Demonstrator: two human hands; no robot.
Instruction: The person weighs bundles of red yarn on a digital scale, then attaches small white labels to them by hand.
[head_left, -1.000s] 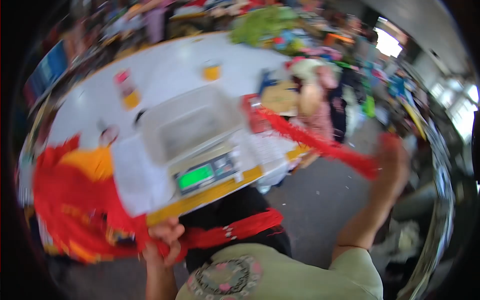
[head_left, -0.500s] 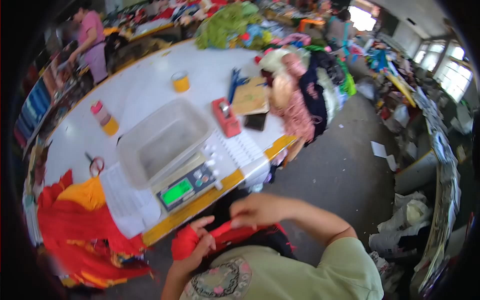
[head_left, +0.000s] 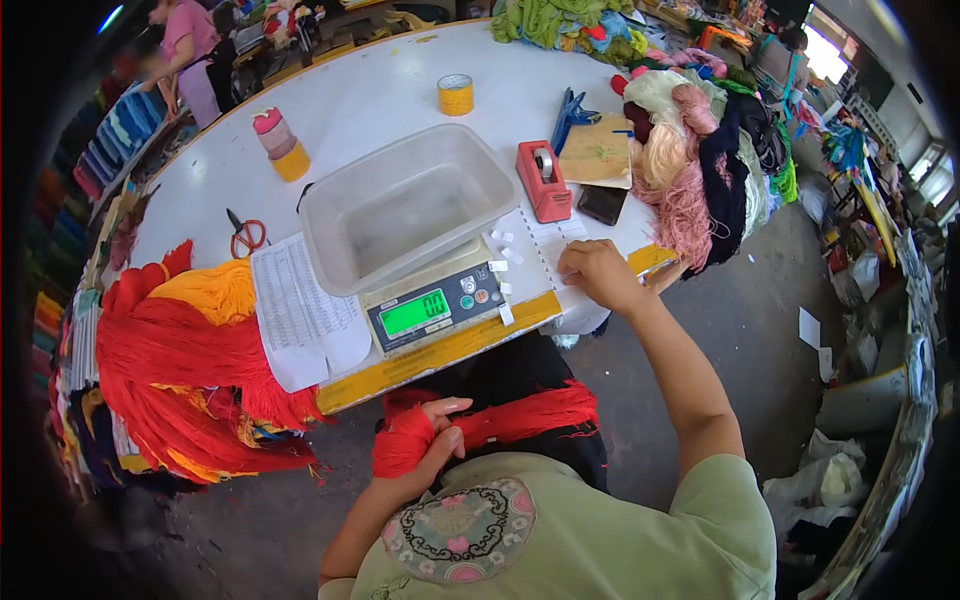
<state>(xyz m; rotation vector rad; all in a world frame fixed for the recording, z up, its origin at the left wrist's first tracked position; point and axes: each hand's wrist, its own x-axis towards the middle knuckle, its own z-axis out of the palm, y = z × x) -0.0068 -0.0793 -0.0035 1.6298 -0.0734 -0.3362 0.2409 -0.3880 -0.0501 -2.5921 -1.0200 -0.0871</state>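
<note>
My left hand (head_left: 430, 447) is closed around one end of a red yarn skein (head_left: 530, 415), which stretches to the right across my lap with its strands loose at the far end. My right hand (head_left: 598, 272) is over the table's front edge, fingers curled together on a sheet of white labels (head_left: 548, 238). What lies between those fingertips is hidden. Left of it, a digital scale (head_left: 440, 308) shows 0.0 on a green display, with a translucent plastic tub (head_left: 410, 210) on top. Several small white label pieces (head_left: 505, 255) stick along the scale's right side.
A printed sheet (head_left: 305, 310), scissors (head_left: 245, 235) and red yarn bundles (head_left: 190, 350) lie left. Behind stand a glue bottle (head_left: 280, 145) and tape roll (head_left: 455, 95). A red tape dispenser (head_left: 543, 182), phone (head_left: 603, 204) and yarn heap (head_left: 690, 150) are right. One person (head_left: 190, 50) stands far left.
My right hand has left the red skein and moved up and right to the label sheet. The left hand still grips the skein. The view has shifted, with the table sitting farther right.
</note>
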